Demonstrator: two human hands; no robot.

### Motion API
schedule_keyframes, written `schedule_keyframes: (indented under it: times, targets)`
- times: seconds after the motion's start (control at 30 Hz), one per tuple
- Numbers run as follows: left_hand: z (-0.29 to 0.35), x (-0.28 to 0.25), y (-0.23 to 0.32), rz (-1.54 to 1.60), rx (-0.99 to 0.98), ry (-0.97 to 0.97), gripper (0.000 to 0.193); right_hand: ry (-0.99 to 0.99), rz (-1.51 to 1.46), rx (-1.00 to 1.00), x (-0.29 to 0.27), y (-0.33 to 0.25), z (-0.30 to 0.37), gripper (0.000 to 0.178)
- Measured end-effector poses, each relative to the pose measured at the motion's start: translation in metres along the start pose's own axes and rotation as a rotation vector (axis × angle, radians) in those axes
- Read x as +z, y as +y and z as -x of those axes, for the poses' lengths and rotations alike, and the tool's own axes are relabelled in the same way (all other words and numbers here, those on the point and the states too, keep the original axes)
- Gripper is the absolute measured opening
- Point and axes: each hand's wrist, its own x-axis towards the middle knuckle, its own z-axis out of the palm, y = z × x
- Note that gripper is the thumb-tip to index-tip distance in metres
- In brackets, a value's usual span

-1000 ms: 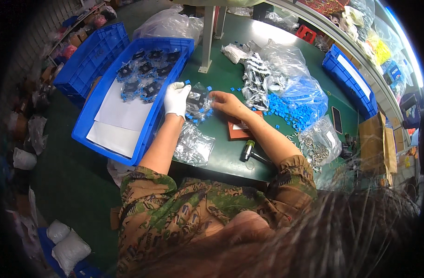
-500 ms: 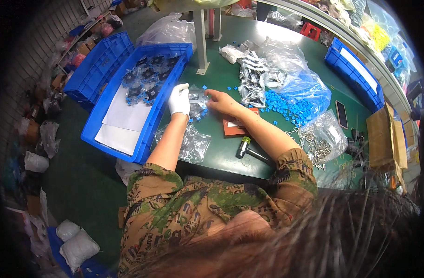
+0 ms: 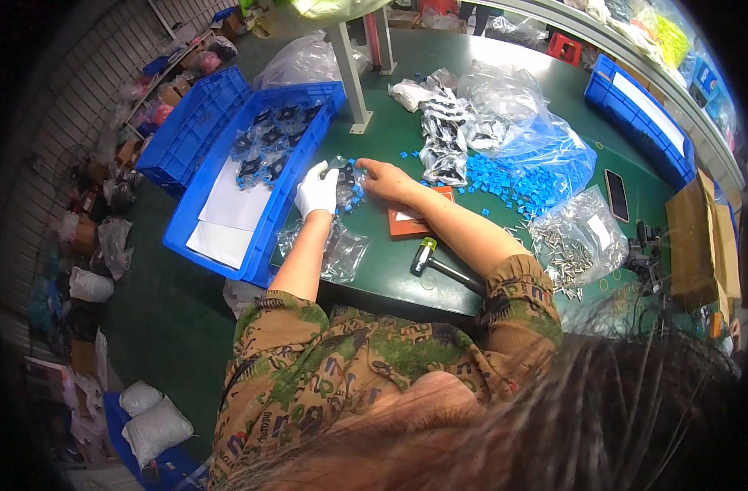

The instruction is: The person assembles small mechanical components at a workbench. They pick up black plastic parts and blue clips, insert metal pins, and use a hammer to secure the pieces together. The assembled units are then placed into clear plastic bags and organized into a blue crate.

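In a white glove, my left hand (image 3: 316, 193) grips the left side of a clear-bagged black part (image 3: 348, 182) with small blue pieces at its edges. My bare right hand (image 3: 388, 183) has its fingers closed at the part's upper right side; the fingertips are partly hidden. The part is held low over the green table (image 3: 382, 270), between the two hands. Below my left hand lies a crumpled clear plastic bag (image 3: 341, 254). Under my right forearm sits a reddish-brown block (image 3: 406, 227), with a mallet (image 3: 425, 259) nearer to me.
To the left, a blue crate (image 3: 255, 245) holds white paper and several similar bagged parts (image 3: 263, 147). More bagged parts (image 3: 444, 135) lie beyond my right hand, beside loose blue pieces (image 3: 505, 182). Metal pins (image 3: 572, 254), a phone (image 3: 616, 196) and a cardboard box (image 3: 693, 258) are at right. A post (image 3: 349, 78) stands behind.
The bagged part has turned between my hands, its pale face giving way to a darker one. My left hand's grip has shifted slightly. The whole view has shifted a little.
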Motion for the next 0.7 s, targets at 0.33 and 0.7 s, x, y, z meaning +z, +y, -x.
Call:
schedule_keyframes:
  times: [0.33,0.7]
  targets:
    - [0.028,-0.048,0.053,-0.496,0.146,-0.250,0.049,0.055,0.039,-0.023,0.004,0.005,0.001,0.052]
    - [0.025,-0.044,0.032,-0.360,0.253,-0.083,0.030,0.020,0.024,0.008,0.000,-0.005,0.004,0.052]
